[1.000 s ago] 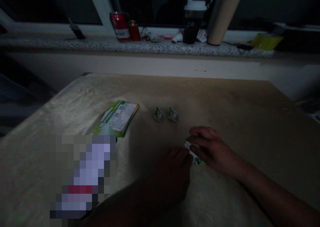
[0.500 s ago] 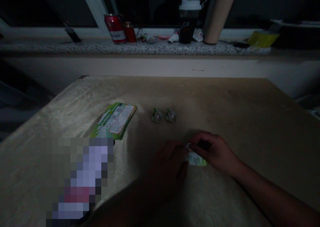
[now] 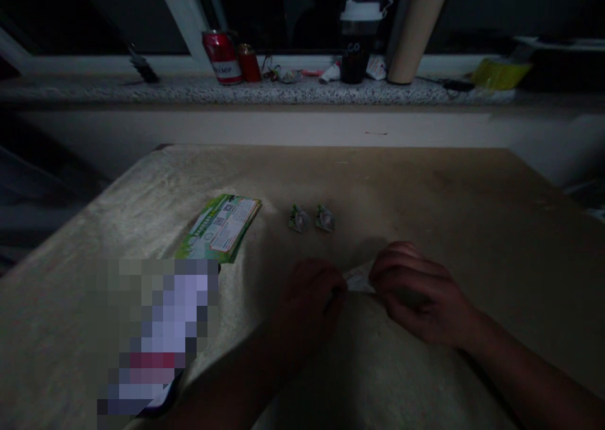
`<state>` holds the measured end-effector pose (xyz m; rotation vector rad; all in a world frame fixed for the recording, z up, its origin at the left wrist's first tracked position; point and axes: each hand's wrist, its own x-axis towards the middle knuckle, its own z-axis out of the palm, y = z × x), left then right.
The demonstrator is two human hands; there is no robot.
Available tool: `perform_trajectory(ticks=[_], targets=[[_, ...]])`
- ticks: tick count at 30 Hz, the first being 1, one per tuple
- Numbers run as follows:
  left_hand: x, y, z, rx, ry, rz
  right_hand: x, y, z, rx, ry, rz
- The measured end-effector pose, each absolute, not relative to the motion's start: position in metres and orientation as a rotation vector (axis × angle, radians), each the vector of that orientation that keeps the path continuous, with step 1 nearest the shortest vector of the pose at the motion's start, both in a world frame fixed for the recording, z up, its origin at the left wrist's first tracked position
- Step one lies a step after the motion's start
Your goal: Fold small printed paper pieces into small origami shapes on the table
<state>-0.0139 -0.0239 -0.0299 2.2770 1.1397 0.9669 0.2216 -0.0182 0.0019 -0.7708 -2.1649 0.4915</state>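
Between my two hands a small piece of printed paper (image 3: 360,278) is stretched, its pale side showing. My left hand (image 3: 312,301) is closed on its left end, in deep shadow. Curled fingers of my right hand (image 3: 420,291) grip the right end and cover part of it. Beyond the hands, two small folded paper pieces, the left one (image 3: 297,219) and the right one (image 3: 325,218), lie side by side on the table. To their left is a stack of green printed leaflets (image 3: 220,228).
A blurred-out lit device, perhaps a phone (image 3: 165,329), lies by my left forearm on the table (image 3: 454,190). On the granite sill (image 3: 283,92) stand a red can (image 3: 222,58), a lidded cup (image 3: 357,45), a cardboard tube (image 3: 416,33) and a yellow object (image 3: 501,74).
The paper has turned from its green printed side to its pale side. My right hand has shifted slightly right and both hands now hold it by its ends.
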Motion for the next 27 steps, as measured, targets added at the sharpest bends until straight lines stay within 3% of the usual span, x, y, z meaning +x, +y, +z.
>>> perform_trajectory(ticks=[5, 13, 27], targets=[[-0.015, -0.024, -0.032, 2.429, 1.022, 0.924, 0.224, -0.019, 0.001, -0.771, -2.299, 0.634], [-0.031, -0.022, -0.015, 2.538, 0.903, 0.498, 0.216, -0.021, -0.012, -0.926, -2.495, 0.607], [-0.036, -0.018, -0.017, 2.547, 0.941, 0.438, 0.204, -0.025, -0.021, -1.036, -2.43, 0.538]])
